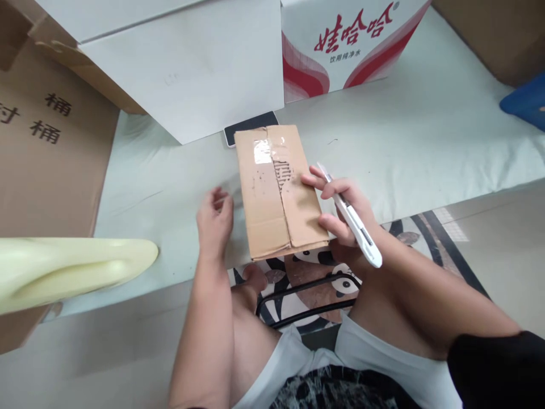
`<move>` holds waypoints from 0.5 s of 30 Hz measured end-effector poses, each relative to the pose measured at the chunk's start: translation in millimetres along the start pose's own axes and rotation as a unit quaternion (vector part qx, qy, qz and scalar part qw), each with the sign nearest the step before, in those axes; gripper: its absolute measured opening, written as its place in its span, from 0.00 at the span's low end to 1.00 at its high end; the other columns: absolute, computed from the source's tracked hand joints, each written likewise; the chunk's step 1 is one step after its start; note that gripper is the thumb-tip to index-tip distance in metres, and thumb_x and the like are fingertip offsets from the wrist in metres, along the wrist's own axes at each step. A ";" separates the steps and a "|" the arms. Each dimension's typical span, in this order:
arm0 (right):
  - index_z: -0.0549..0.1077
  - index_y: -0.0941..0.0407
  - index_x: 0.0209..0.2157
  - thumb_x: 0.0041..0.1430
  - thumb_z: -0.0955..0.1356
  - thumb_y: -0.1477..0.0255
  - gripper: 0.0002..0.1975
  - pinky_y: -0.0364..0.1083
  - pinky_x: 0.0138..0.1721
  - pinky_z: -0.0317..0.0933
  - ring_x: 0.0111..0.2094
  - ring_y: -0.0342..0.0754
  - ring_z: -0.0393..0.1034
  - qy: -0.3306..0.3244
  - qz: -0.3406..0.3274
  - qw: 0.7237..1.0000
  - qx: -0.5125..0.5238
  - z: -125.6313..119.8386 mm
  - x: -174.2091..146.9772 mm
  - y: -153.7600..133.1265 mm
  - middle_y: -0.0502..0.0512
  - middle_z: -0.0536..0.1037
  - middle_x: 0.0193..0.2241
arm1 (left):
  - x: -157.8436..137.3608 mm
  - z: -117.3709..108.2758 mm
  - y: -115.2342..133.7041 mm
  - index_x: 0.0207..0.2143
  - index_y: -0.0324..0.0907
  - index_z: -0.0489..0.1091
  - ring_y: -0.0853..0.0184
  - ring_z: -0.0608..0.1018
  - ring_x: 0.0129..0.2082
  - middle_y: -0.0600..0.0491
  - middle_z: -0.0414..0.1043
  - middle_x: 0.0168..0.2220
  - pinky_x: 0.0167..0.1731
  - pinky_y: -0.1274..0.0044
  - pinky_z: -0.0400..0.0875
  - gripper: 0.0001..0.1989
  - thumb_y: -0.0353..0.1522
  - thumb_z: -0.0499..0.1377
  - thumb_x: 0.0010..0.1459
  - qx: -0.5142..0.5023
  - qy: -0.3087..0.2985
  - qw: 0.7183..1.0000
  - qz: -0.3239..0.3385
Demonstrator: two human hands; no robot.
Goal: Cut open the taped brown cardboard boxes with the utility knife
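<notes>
A small brown cardboard box (268, 210) lies at the front of the cloth-covered surface, its top seam taped and torn open in places. My right hand (347, 207) grips a white utility knife (359, 230), blade pointing away from me. The fingertips of that hand also touch the box's right side. To the left of the box, apart from it, is my left hand (216, 218), slightly blurred, with its fingers curled in and nothing visible in them. Behind the box, partly covered by it, lies a dark flat device that looks like a phone (255, 122).
A large white box (191, 68) and a red-and-white carton (349, 51) stand at the back. At left are a big cardboard box (55, 170) and a pale yellow plastic object (80, 267). A blue object (525, 105) sits at the far right.
</notes>
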State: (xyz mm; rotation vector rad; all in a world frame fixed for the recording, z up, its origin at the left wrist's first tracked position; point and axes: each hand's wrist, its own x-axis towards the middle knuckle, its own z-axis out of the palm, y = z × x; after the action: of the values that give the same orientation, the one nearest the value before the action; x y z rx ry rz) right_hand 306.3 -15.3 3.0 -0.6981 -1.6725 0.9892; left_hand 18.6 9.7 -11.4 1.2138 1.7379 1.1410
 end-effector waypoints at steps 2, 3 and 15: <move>0.66 0.47 0.45 0.65 0.72 0.65 0.12 0.66 0.75 0.44 0.75 0.53 0.54 -0.026 0.000 1.000 -0.008 4.2 2.6 -2.1 0.53 0.76 0.64 | 1.8 0.1 -0.5 0.59 0.44 0.70 0.54 0.75 0.64 0.43 0.74 0.62 0.59 0.62 0.74 0.28 0.42 0.60 0.58 -0.036 0.078 0.993 0.085; 0.66 0.47 0.44 0.65 0.73 0.64 0.12 0.66 0.74 0.46 0.74 0.54 0.56 -0.037 0.002 0.999 -0.014 6.1 4.2 -3.4 0.54 0.76 0.63 | 1.4 0.9 0.8 0.61 0.47 0.68 0.54 0.72 0.68 0.44 0.70 0.66 0.60 0.63 0.74 0.28 0.43 0.57 0.59 -0.056 0.080 0.987 0.129; 0.67 0.49 0.39 0.66 0.70 0.56 0.13 0.59 0.58 0.67 0.53 0.54 0.77 0.012 0.019 0.998 -0.053 13.3 7.6 -12.2 0.56 0.83 0.50 | -11.8 19.7 6.4 0.47 0.48 0.71 0.51 0.56 0.77 0.49 0.70 0.66 0.73 0.47 0.48 0.28 0.56 0.43 0.65 0.062 0.016 0.920 0.387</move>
State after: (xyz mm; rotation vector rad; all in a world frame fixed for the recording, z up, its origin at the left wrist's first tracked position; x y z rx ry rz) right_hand 291.5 -18.7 15.5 -0.8112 -1.7060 0.9203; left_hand 41.9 4.6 -11.6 2.0728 1.3776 1.4960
